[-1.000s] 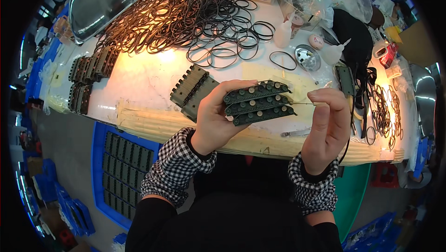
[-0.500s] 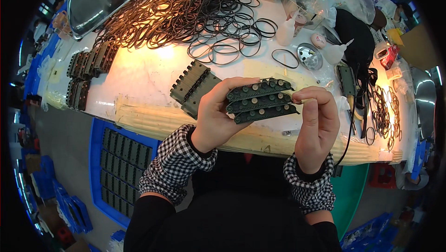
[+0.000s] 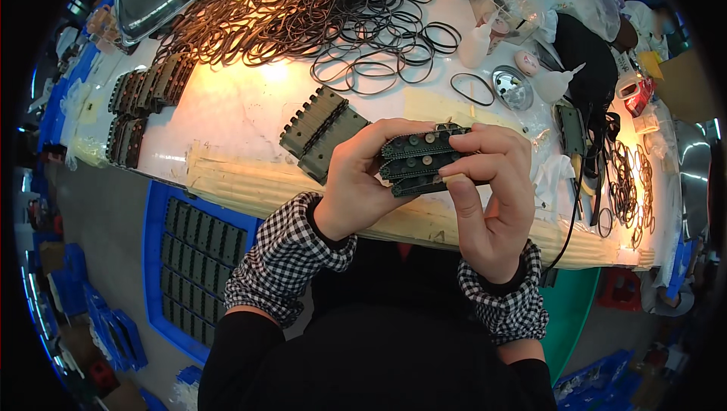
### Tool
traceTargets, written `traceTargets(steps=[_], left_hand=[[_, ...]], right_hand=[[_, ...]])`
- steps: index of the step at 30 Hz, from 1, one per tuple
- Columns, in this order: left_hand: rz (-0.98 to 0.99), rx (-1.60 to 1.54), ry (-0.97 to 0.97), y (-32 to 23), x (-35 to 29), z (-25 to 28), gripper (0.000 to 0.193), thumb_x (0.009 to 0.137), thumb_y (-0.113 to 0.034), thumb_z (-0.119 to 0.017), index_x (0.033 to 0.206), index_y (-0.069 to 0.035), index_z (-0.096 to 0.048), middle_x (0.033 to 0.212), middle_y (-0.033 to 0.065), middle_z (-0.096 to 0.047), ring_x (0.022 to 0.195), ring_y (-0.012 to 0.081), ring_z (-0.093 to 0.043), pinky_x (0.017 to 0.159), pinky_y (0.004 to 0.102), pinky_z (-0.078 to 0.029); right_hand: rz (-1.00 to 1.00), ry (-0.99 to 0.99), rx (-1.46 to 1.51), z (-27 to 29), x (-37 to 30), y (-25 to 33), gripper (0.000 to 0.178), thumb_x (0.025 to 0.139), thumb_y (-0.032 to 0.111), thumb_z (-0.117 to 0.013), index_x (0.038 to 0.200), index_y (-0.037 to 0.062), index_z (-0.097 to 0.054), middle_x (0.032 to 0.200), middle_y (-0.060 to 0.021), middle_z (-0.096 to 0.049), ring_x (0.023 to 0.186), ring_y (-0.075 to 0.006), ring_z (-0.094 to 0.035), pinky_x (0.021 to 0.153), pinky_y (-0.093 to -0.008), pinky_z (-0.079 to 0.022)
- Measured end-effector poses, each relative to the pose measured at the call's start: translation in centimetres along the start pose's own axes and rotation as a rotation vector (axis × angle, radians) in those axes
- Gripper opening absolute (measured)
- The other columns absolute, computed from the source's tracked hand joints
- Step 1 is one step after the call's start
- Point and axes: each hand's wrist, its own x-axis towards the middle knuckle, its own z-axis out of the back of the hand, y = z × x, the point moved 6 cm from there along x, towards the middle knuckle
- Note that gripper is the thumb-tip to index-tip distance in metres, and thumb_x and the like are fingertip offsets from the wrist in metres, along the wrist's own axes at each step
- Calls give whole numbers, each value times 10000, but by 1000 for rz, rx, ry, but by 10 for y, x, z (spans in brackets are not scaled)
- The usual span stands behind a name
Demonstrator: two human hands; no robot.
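Observation:
My left hand [image 3: 356,184] is closed round the left side of a stack of dark green toy track units [image 3: 418,162]. Three rows show, one above another, each with small round wheels edged by a toothed dark band. At the stack's right end, my right hand [image 3: 496,203] grips it with bent fingers across the front and the thumb low down; these fingers hide that end. Just left of my left hand, a pair of green plastic pieces [image 3: 322,134] with knobbed ends lies on the white table [image 3: 235,119].
A big tangle of dark rubber loops [image 3: 303,21] covers the far table, with one loop [image 3: 471,89] apart. More green pieces [image 3: 151,89] stand at left. A blue tray [image 3: 157,259] of pieces sits below. Squeeze bottles [image 3: 475,46], a metal dish [image 3: 513,87] and a cable [image 3: 573,218] are at right.
My right hand has moved left, from pinching near the stack's right end to laying its fingers over it. The stack has shifted slightly right, and the view has shifted a little.

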Motion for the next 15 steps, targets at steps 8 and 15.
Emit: traceTargets(steps=[8, 15], left_hand=[[-43, 33, 6, -2, 1, 1, 537, 756, -69, -833, 1222, 11, -579, 1098, 102, -665, 992, 146, -648, 858, 287, -545], [-19, 51, 31, -2, -1, 2, 518, 767, -40, -815, 1216, 18, -563, 1155, 114, -656, 1036, 153, -649, 889, 289, -542]], right_hand=[[39, 16, -58, -5, 1, 2, 84, 805, 120, -728, 856, 83, -672, 1028, -73, -632, 1034, -313, -533, 925, -426, -452], [25, 25, -23, -3, 1, 0, 66, 844, 109, -701, 874, 63, -664, 1045, -90, -630, 1043, -298, -534, 940, -408, -437]])
